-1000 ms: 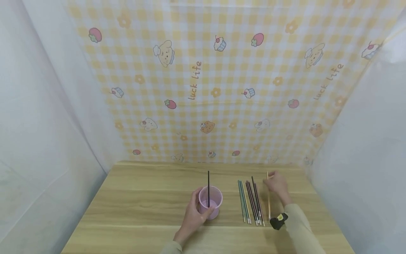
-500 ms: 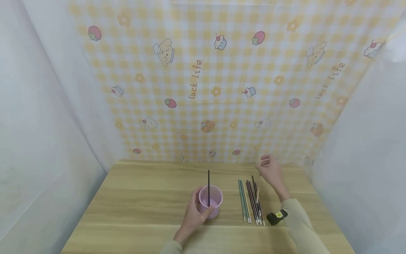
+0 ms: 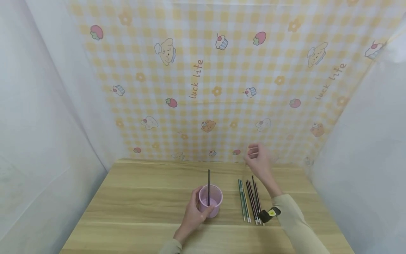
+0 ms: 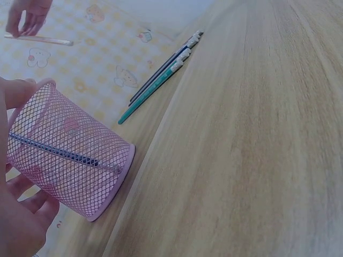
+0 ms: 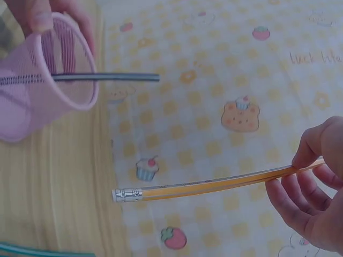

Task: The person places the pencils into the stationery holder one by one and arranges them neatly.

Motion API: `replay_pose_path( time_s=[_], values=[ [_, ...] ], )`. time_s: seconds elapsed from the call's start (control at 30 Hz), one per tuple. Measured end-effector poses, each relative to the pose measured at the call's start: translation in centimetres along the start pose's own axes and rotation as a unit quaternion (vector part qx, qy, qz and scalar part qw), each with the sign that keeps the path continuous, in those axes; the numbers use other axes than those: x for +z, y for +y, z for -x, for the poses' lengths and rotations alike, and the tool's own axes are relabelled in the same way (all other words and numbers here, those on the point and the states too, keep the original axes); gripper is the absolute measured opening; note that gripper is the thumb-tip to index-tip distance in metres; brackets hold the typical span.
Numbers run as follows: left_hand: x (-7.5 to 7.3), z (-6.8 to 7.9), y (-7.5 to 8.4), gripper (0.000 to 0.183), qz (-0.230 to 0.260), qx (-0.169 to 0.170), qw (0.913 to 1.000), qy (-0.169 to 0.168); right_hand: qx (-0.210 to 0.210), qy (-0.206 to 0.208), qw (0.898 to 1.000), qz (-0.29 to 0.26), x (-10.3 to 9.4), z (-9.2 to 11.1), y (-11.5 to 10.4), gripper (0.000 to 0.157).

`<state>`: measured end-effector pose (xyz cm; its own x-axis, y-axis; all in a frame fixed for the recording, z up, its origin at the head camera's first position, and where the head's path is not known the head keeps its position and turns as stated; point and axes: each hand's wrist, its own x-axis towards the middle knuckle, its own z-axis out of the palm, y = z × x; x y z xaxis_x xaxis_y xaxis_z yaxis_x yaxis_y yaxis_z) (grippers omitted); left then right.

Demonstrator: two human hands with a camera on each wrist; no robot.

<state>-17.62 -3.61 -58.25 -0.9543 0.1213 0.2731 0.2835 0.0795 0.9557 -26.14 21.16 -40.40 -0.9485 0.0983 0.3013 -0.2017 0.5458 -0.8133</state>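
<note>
My left hand [image 3: 194, 213] grips a pink mesh pen cup [image 4: 69, 147] standing on the table, thumb at the near side of the rim. One dark pencil [image 3: 208, 187] leans inside the cup, its upper end sticking out above the rim. My right hand [image 3: 260, 162] is raised behind the loose pencils and pinches a yellow pencil [image 5: 209, 187] near one end between thumb and fingers. That pencil's silver ferrule and white eraser [image 5: 126, 195] point down toward the table in the right wrist view.
Right of the cup, green pencils [image 3: 241, 201] and a yellow one lie side by side. Several dark pencils [image 3: 251, 201] lie just beyond them, eraser ends toward the near edge. A checked yellow cloth [image 3: 190, 116] hangs behind the wooden table [image 3: 136, 204].
My right hand has lifted the yellow pencil off the table at the right and carried it up and leftward. The left hand and the cup stay in place.
</note>
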Motion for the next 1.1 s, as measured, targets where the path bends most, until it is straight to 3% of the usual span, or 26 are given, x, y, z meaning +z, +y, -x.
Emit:
replay_pose_path(
  time_s=[0.43,0.6,0.93,1.1],
  values=[
    [-0.1,-0.1,0.1,0.081,-0.012,-0.003,0.9999,0.003,-0.047,-0.044,0.996,-0.067,3.2,0.4,-3.3,0.038],
    [-0.2,-0.1,0.1,0.081,-0.012,0.003,0.9999,0.006,-0.050,-0.060,0.992,-0.100,5.1,1.2,-3.2,0.038],
    [0.0,0.2,-0.5,0.085,-0.023,-0.001,0.9997,-0.005,-0.061,-0.070,0.989,-0.112,8.0,2.2,-1.8,0.036],
    [0.0,0.0,-0.4,0.083,-0.026,0.013,0.9996,-0.002,-0.073,-0.074,0.989,-0.107,9.1,2.6,-1.1,0.034]
  ],
)
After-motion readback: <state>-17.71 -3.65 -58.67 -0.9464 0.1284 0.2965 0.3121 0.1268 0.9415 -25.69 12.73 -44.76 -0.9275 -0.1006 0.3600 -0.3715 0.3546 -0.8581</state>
